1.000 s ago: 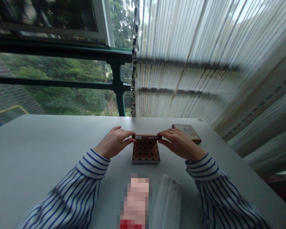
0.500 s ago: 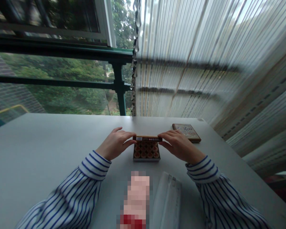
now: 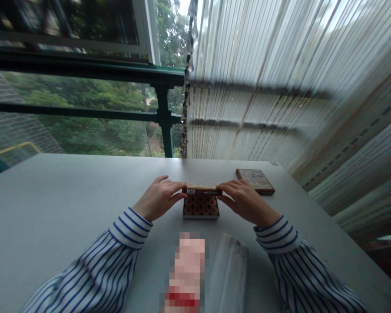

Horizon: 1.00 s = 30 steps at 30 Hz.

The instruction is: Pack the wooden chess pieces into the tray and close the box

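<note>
My left hand [image 3: 161, 196] pinches the left end of a box lid [image 3: 202, 191], fingers above and thumb below. At its right end my right hand [image 3: 239, 198] grips it in the same way. The lid has a dark front side with a barcode and a pale top. It is over the back part of a shallow open box [image 3: 201, 217], tilted slightly. Several round wooden pieces with red marks, like Chinese chess pieces [image 3: 197, 210], lie in rows in the box. The lid hides the back rows.
A flat, patterned brown-edged box [image 3: 256, 181] lies behind my right hand on the white table [image 3: 68, 208]. Nearer me are a clear plastic package [image 3: 230, 274] and a pixelated pink and red patch [image 3: 187, 265]. A string curtain [image 3: 234, 52] and window stand beyond the table.
The lid has tilted, so more of its pale top shows, and it covers slightly more of the pieces. Both hands keep their hold, and the view has shifted a little.
</note>
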{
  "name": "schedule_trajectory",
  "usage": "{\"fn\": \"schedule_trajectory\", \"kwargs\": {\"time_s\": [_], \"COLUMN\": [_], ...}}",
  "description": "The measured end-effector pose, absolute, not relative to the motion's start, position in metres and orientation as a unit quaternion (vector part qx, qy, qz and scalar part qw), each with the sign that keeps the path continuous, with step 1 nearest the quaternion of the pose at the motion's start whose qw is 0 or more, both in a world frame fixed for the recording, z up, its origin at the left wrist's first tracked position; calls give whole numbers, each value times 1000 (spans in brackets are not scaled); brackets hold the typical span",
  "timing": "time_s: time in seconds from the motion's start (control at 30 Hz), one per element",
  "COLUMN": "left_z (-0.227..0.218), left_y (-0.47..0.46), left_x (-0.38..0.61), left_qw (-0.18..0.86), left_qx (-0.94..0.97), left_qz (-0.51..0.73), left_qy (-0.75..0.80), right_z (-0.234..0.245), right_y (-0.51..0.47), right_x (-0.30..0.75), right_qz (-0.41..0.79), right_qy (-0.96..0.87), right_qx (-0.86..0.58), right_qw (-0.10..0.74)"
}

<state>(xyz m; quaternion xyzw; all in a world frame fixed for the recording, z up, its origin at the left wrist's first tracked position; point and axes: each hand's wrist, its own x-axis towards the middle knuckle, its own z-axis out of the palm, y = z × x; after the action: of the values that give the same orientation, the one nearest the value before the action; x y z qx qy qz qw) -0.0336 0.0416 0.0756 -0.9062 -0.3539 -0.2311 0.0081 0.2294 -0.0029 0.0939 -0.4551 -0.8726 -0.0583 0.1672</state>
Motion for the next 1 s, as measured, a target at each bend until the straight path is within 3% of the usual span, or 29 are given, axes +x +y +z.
{"fn": "schedule_trajectory", "kwargs": {"time_s": [1.0], "left_z": [64], "left_y": [29], "left_x": [-34], "left_qw": [20], "left_qx": [-904], "left_qz": [-249], "left_qy": [-346], "right_z": [82], "right_y": [-17], "right_x": [225], "right_qz": [-100], "right_qy": [-869], "right_qx": [-451], "right_qw": [175]}}
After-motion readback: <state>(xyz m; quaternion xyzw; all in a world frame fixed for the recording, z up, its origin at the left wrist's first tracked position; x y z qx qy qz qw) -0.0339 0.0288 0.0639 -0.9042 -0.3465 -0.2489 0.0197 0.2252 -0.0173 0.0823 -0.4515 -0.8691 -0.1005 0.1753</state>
